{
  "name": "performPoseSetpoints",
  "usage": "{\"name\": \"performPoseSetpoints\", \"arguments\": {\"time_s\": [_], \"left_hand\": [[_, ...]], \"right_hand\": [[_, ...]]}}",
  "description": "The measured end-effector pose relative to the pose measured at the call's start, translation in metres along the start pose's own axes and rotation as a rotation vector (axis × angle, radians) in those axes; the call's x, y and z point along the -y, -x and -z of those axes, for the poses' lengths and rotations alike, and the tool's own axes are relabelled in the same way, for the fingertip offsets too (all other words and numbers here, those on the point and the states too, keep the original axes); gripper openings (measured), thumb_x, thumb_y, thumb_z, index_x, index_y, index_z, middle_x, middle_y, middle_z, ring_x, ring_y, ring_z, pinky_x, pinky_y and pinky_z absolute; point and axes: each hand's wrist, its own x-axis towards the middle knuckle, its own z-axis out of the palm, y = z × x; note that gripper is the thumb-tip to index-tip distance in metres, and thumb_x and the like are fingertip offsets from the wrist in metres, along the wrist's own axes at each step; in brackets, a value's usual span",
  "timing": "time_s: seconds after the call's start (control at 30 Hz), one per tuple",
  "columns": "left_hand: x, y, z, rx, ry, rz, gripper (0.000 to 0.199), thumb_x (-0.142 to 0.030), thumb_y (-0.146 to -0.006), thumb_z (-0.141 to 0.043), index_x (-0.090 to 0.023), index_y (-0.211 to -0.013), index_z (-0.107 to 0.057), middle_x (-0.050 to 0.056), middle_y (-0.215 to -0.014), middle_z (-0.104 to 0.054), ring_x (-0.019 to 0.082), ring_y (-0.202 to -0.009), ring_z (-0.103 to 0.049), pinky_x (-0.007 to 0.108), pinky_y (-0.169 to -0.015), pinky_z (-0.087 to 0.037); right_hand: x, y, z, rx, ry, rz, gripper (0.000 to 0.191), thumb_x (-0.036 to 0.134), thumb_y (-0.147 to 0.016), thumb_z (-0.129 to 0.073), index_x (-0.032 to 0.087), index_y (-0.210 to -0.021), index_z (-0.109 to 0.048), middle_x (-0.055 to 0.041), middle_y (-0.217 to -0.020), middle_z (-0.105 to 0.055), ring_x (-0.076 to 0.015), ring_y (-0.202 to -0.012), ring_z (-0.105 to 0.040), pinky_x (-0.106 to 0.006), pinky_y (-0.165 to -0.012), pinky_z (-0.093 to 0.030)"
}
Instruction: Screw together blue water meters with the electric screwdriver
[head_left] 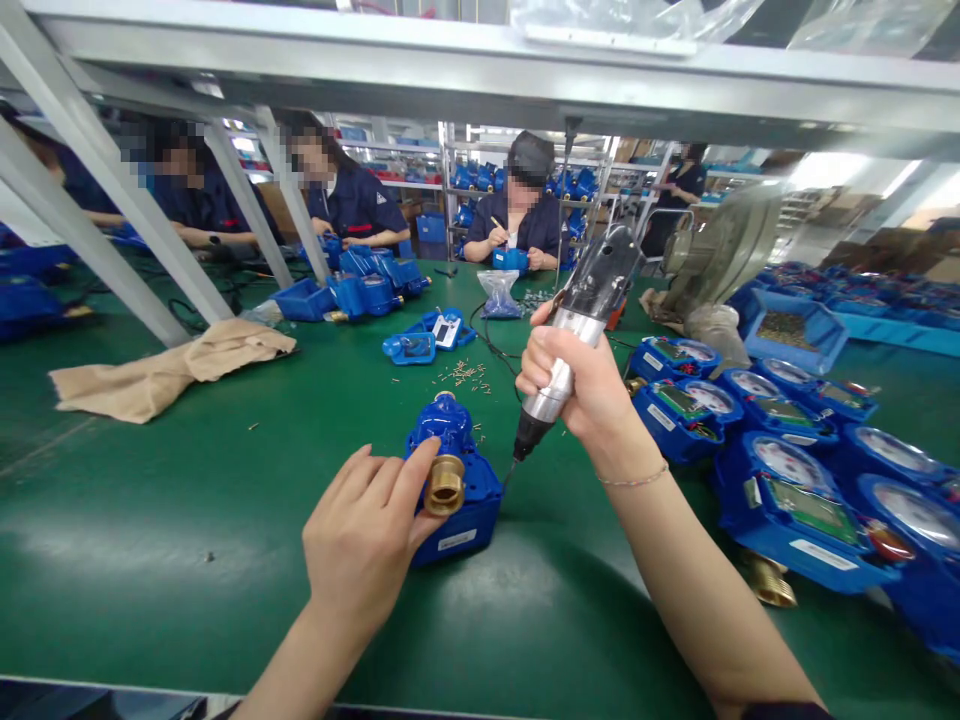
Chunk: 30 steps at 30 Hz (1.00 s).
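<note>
My left hand (367, 530) grips a blue water meter (457, 535) by its brass pipe end (445, 485). The meter rests on the green tabletop with its pipe fittings facing up. In my right hand (577, 370) is an electric screwdriver (566, 355), silver and black, its fingers wrapped round the metal body. The driver slants down to the left, and its thin bit ends close to the right edge of the meter's housing; whether it touches a screw cannot be made out. Small loose screws (466, 374) lie scattered just beyond the meter.
Several opened blue meters (795, 500) stand in rows at the right, before a blue parts bin (795, 330) and a fan (724, 240). Tan cloth (172, 370) lies left. Two blue covers (420, 345) sit ahead. Co-workers sit across the table; a shelf beam (450, 60) crosses overhead.
</note>
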Motion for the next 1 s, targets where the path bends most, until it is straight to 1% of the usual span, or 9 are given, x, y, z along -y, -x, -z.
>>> {"name": "performPoseSetpoints", "arguments": {"time_s": [0.23, 0.33, 0.4, 0.43, 0.53, 0.67, 0.8, 0.9, 1.0], "left_hand": [[-0.037, -0.018, 0.019, 0.246, -0.043, -0.024, 0.045, -0.023, -0.081, -0.069, -0.019, -0.125, -0.061, 0.012, -0.102, -0.065, 0.033, -0.097, -0.058, 0.048, -0.085, -0.051], [-0.015, -0.030, 0.031, 0.280, 0.186, -0.150, 0.039, -0.031, -0.087, -0.064, -0.026, -0.125, -0.059, 0.011, -0.112, -0.065, 0.031, -0.104, -0.060, 0.051, -0.091, -0.050], [0.014, -0.047, 0.031, 0.344, 0.411, -0.173, 0.034, -0.031, -0.093, -0.056, -0.028, -0.127, -0.057, 0.007, -0.113, -0.067, 0.022, -0.102, -0.063, 0.037, -0.088, -0.052], [0.029, -0.058, 0.026, 0.371, 0.485, -0.175, 0.034, -0.032, -0.094, -0.055, -0.028, -0.128, -0.057, 0.006, -0.113, -0.068, 0.020, -0.103, -0.064, 0.033, -0.089, -0.052], [0.062, -0.092, -0.001, 0.679, 0.726, -0.381, 0.045, -0.036, -0.083, -0.071, -0.033, -0.127, -0.059, 0.004, -0.133, -0.061, 0.022, -0.127, -0.054, 0.034, -0.104, -0.044], [0.061, -0.117, -0.039, 0.928, 0.855, -0.534, 0.042, -0.036, -0.073, -0.080, -0.036, -0.112, -0.065, 0.000, -0.123, -0.068, 0.025, -0.129, -0.052, 0.043, -0.113, -0.028], [0.049, -0.114, -0.054, 0.856, 0.872, -0.541, 0.035, -0.045, -0.072, -0.079, -0.028, -0.101, -0.067, -0.001, -0.098, -0.074, 0.021, -0.099, -0.068, 0.035, -0.106, -0.032], [0.049, -0.108, -0.059, 0.743, 0.773, -0.411, 0.044, -0.059, -0.074, -0.070, -0.022, -0.097, -0.066, 0.002, -0.091, -0.072, 0.022, -0.088, -0.067, 0.028, -0.081, -0.042], [0.049, -0.104, -0.061, 0.720, 0.604, -0.271, 0.055, -0.072, -0.078, -0.055, -0.020, -0.092, -0.063, 0.004, -0.084, -0.069, 0.023, -0.079, -0.066, 0.026, -0.064, -0.039]], "right_hand": [[0.017, -0.006, 0.005, -0.166, 0.151, 0.139, 0.019, 0.015, -0.071, -0.065, 0.020, -0.083, -0.051, 0.0099, -0.050, -0.046, -0.0066, -0.041, -0.041, -0.021, -0.043, -0.037], [0.019, -0.005, 0.005, -0.160, 0.178, 0.116, 0.020, 0.015, -0.070, -0.066, 0.020, -0.083, -0.052, 0.0094, -0.050, -0.047, -0.0070, -0.040, -0.042, -0.021, -0.042, -0.038], [0.016, -0.006, 0.005, -0.159, 0.195, 0.102, 0.021, 0.014, -0.070, -0.066, 0.020, -0.084, -0.052, 0.0091, -0.050, -0.047, -0.0073, -0.040, -0.042, -0.022, -0.042, -0.038], [0.014, -0.006, 0.005, -0.168, 0.202, 0.101, 0.020, 0.013, -0.070, -0.066, 0.020, -0.083, -0.052, 0.0090, -0.049, -0.047, -0.0074, -0.040, -0.042, -0.022, -0.042, -0.038], [0.011, -0.009, 0.004, -0.202, 0.197, 0.105, 0.019, 0.012, -0.070, -0.065, 0.019, -0.082, -0.052, 0.0086, -0.049, -0.048, -0.0074, -0.040, -0.042, -0.021, -0.041, -0.038], [0.011, -0.012, 0.004, -0.237, 0.177, 0.111, 0.021, 0.014, -0.069, -0.067, 0.020, -0.082, -0.052, 0.0088, -0.050, -0.048, -0.0073, -0.040, -0.042, -0.021, -0.041, -0.039], [0.014, -0.012, 0.004, -0.276, 0.210, 0.130, 0.020, 0.013, -0.068, -0.066, 0.020, -0.081, -0.052, 0.0088, -0.049, -0.047, -0.0076, -0.040, -0.041, -0.021, -0.040, -0.038], [0.011, -0.014, 0.006, -0.294, 0.219, 0.116, 0.020, 0.012, -0.067, -0.065, 0.019, -0.081, -0.052, 0.0089, -0.049, -0.047, -0.0077, -0.040, -0.041, -0.021, -0.040, -0.039], [0.004, -0.019, 0.008, -0.302, 0.220, 0.070, 0.021, 0.013, -0.066, -0.066, 0.020, -0.080, -0.052, 0.0094, -0.050, -0.046, -0.0074, -0.040, -0.041, -0.021, -0.040, -0.039]]}}
